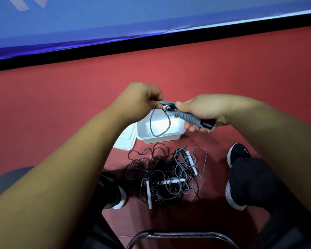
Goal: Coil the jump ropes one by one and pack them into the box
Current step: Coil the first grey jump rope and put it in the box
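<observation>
The right hand (203,112) is gripping the grey jump rope (188,118) by its wound handles, above the box (142,131) on the floor (241,78). The left hand (142,97) is pinching its loose cord in its fingers (157,97). Probably light, limp, springy; handles are giving the firmest hold.

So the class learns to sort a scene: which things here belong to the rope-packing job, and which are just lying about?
Job: left hand, right hand, grey rope, white box, tangled rope pile, box lid.
Just there: black shoe, metal chair frame, blue banner.
</observation>
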A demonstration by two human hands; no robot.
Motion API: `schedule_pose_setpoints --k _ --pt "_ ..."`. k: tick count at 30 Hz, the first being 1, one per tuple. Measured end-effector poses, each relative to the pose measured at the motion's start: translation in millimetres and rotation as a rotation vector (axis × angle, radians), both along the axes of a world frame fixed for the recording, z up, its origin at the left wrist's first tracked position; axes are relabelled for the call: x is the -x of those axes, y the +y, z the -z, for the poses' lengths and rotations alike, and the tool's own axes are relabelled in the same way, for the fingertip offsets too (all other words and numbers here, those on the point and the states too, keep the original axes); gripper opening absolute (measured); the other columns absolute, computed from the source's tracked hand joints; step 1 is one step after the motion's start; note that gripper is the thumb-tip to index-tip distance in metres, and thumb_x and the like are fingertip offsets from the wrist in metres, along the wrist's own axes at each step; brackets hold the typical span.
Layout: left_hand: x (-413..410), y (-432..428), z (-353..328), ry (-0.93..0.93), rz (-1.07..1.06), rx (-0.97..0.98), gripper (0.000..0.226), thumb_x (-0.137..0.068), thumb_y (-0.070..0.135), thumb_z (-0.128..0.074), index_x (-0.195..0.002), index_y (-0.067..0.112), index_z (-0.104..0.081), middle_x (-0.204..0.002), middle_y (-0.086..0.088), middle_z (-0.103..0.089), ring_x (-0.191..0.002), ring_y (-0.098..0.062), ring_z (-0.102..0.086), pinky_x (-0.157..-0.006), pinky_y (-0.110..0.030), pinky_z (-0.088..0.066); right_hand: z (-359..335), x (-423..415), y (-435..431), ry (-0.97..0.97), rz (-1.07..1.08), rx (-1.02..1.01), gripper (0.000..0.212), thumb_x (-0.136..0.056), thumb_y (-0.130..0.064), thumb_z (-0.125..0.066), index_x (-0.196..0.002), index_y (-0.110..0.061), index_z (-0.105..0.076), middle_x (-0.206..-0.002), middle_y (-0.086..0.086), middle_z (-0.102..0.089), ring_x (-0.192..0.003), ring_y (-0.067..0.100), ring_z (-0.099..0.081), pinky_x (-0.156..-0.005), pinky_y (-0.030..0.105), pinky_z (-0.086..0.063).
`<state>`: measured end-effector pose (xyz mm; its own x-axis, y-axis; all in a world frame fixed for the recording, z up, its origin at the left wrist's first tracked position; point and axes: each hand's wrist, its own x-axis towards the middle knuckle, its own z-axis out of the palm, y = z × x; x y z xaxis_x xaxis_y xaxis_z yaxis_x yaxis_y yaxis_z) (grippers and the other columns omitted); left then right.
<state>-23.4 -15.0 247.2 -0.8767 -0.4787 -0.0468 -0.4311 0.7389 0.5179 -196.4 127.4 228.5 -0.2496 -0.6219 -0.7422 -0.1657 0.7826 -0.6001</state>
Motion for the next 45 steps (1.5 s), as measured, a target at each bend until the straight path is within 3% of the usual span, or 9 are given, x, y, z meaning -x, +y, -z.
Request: schedule_pose_setpoints --k 4,8,14,18,22,25,29,38,45 --pt "2.3 0.1 7.0 -0.089 0.001 0.014 0.015 -0.09 0.016 -0.08 -0.105 0.015 -0.077 -0.094 0.0 -0.075 -0.088 -0.018 -0.066 -0.075 -0.026 -0.047 1.0 -0.8 -6.2 0.017 0.176 0.114 0.044 -0.107 -0.064 -0.045 -0.125 -0.027 -0.06 -0.097 0.005 -0.078 -0.067 0.014 -0.072 -0.054 0.027 -0.055" --pt "6.9 1.1 11.7 -0.125 -0.051 -0.044 0.019 -0.083 0.02 -0.087 -0.097 0.015 -0.075 -0.077 0.01 -0.073 -0.066 0.006 -0.059 -0.059 -0.008 -0.038 -1.8 -8.9 -9.9 -0.052 0.306 0.21 0.04 -0.108 -0.06 -0.049 -0.118 -0.022 -0.059 -0.092 0.004 -0.073 -0.064 0.016 -0.065 -0.051 0.025 -0.051" --pt "9.2 2.7 10.0 -0.129 -0.123 -0.052 0.029 -0.097 0.036 -0.074 -0.084 0.01 -0.068 -0.066 0.0 -0.056 -0.058 -0.016 -0.045 -0.055 -0.028 -0.036 -15.8 -11.3 -7.4 -0.269 0.357 0.294 0.049 -0.099 -0.071 -0.055 -0.107 -0.023 -0.065 -0.074 0.001 -0.059 -0.051 0.015 -0.047 -0.046 0.021 -0.03" --pt "8.7 7.9 5.9 0.015 -0.186 -0.433 0.029 -0.109 0.028 -0.054 -0.098 0.006 -0.068 -0.077 -0.008 -0.068 -0.074 -0.028 -0.072 -0.073 -0.041 -0.06 -19.4 -8.2 -7.1 -0.286 0.384 0.332 0.05 -0.096 -0.073 -0.058 -0.11 -0.025 -0.065 -0.069 -0.003 -0.056 -0.05 0.013 -0.042 -0.046 0.021 -0.027" --pt "10.2 9.3 2.7 0.238 -0.185 -0.752 0.024 -0.112 0.021 -0.047 -0.099 0.006 -0.06 -0.087 -0.012 -0.069 -0.076 -0.027 -0.07 -0.077 -0.044 -0.062 -21.9 -3.7 -9.4 -0.311 0.42 0.341 0.042 -0.097 -0.065 -0.054 -0.107 -0.025 -0.062 -0.068 -0.003 -0.054 -0.048 0.014 -0.041 -0.045 0.02 -0.027" --pt "9.8 5.5 -0.9 0.327 -0.138 -0.742 0.024 -0.112 0.024 -0.048 -0.102 0.009 -0.064 -0.072 -0.005 -0.057 -0.06 -0.02 -0.052 -0.063 -0.033 -0.053 -24.3 -2.5 -9.5 -0.37 0.451 0.34 0.036 -0.096 -0.061 -0.052 -0.106 -0.027 -0.059 -0.067 -0.003 -0.051 -0.048 0.013 -0.038 -0.047 0.019 -0.023" --pt "6.8 1.3 -6.4 0.318 -0.095 -0.681 0.036 -0.111 0.036 -0.047 -0.108 0.011 -0.073 -0.066 -0.003 -0.042 -0.063 -0.021 -0.039 -0.065 -0.033 -0.041 -30.6 1.2 -8.2 -0.435 0.45 0.338 0.036 -0.094 -0.061 -0.052 -0.106 -0.028 -0.059 -0.068 -0.004 -0.049 -0.049 0.012 -0.035 -0.047 0.018 -0.021" --pt "-7.7 -5.3 -14.0 0.075 0.009 -0.354 0.018 -0.105 0.033 -0.062 -0.103 0.029 -0.079 -0.074 0.002 -0.059 -0.07 -0.006 -0.051 -0.068 -0.014 -0.042 -44.5 1.0 1.0 -0.579 0.246 0.316 0.046 -0.096 -0.064 -0.047 -0.098 -0.021 -0.061 -0.068 -0.002 -0.043 -0.047 0.012 -0.032 -0.044 0.019 -0.016" --pt "-9.3 -6.8 -13.6 0.003 0.025 -0.296 0.023 -0.094 0.036 -0.077 -0.072 0.042 -0.076 -0.072 -0.005 -0.066 -0.067 -0.011 -0.052 -0.068 -0.027 -0.046 -46.4 -9.4 8.8 -0.722 -0.053 0.169 0.051 -0.098 -0.065 -0.042 -0.092 -0.019 -0.064 -0.061 -0.001 -0.034 -0.039 0.009 -0.028 -0.039 0.014 -0.018"
